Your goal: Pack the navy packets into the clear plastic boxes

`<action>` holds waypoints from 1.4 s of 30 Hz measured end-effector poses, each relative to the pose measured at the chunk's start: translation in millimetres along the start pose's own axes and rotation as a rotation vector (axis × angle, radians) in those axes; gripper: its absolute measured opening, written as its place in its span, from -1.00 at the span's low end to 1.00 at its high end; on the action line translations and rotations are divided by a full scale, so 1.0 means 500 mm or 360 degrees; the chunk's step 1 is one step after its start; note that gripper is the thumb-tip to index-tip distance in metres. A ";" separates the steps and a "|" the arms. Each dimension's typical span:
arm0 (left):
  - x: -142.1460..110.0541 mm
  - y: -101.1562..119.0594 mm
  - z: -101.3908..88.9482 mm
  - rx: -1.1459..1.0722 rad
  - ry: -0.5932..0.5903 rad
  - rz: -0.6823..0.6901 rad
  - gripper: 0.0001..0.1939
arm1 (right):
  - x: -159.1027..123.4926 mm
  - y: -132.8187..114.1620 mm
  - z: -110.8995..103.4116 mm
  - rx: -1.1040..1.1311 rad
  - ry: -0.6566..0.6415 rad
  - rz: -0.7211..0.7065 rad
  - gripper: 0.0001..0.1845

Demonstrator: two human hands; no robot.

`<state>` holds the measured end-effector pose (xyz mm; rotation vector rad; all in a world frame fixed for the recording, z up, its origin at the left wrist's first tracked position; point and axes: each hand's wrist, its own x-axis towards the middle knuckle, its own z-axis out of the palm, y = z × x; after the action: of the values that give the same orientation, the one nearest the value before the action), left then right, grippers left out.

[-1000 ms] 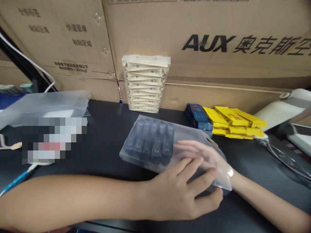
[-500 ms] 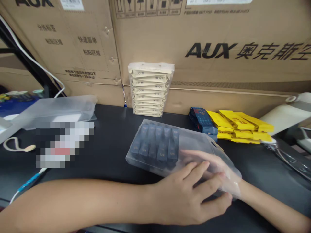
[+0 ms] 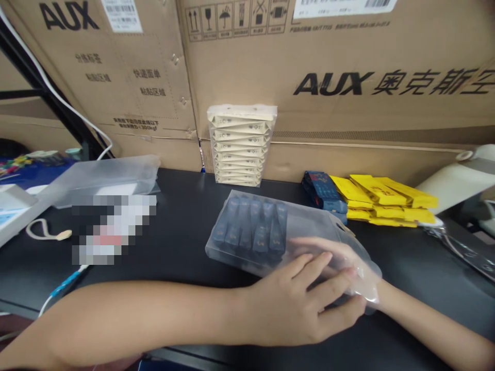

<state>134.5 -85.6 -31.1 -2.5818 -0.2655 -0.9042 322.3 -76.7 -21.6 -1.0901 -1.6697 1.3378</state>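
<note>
A frosted plastic bag (image 3: pixel 309 226) lies flat on the black table (image 3: pixel 181 242), with several dark blue sachets (image 3: pixel 251 229) packed at its closed end. My right hand (image 3: pixel 328 255) is inside the bag's open end, fingers stretched toward the sachets and seen through the plastic. My left hand (image 3: pixel 297 304) reaches across from the left and grips the bag's mouth around my right wrist.
A clear bag of cream sachets (image 3: pixel 240 145) stands against the cardboard boxes (image 3: pixel 328 56) at the back. Loose blue sachets (image 3: pixel 323 191) and yellow sachets (image 3: pixel 382 201) lie at the right. Empty frosted bags (image 3: pixel 104 172) lie at the left; a white device (image 3: pixel 460 175) sits far right.
The view has tilted up and shifted slightly. Both hands stay at the bag, with the right hand still inside it and barely moved.
</note>
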 end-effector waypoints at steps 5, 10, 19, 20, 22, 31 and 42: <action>-0.001 0.002 -0.003 -0.0006 -0.0044 -0.0032 -0.64 | 0.014 0.007 -0.040 -0.0506 0.0228 -0.0129 -0.73; -0.006 0.005 -0.003 0.0106 -0.0111 -0.0045 -0.62 | 0.028 0.018 -0.097 -0.0898 0.0784 -0.0579 -0.82; -0.006 0.010 -0.007 0.0124 -0.0105 -0.0082 -0.63 | 0.035 0.026 -0.136 -0.1634 0.1224 -0.1015 -0.89; -0.006 0.010 -0.007 0.0122 -0.0107 -0.0083 -0.63 | 0.038 0.030 -0.142 -0.1743 0.1167 -0.0970 -0.84; -0.007 0.010 -0.006 0.0120 -0.0093 -0.0089 -0.63 | 0.045 0.042 -0.155 -0.1938 0.0980 -0.0840 -0.65; -0.006 0.008 -0.004 0.0084 -0.0092 -0.0112 -0.62 | 0.050 0.070 -0.176 -0.2100 0.0689 -0.0601 -0.54; -0.003 0.008 -0.007 0.0085 -0.0090 -0.0110 -0.64 | 0.050 0.067 -0.164 -0.1923 0.0789 -0.0838 -0.80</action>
<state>132.5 -90.7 -30.8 -2.5656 -0.3915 -0.8373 393.2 -19.9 -37.6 -1.2787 -2.1153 -0.3905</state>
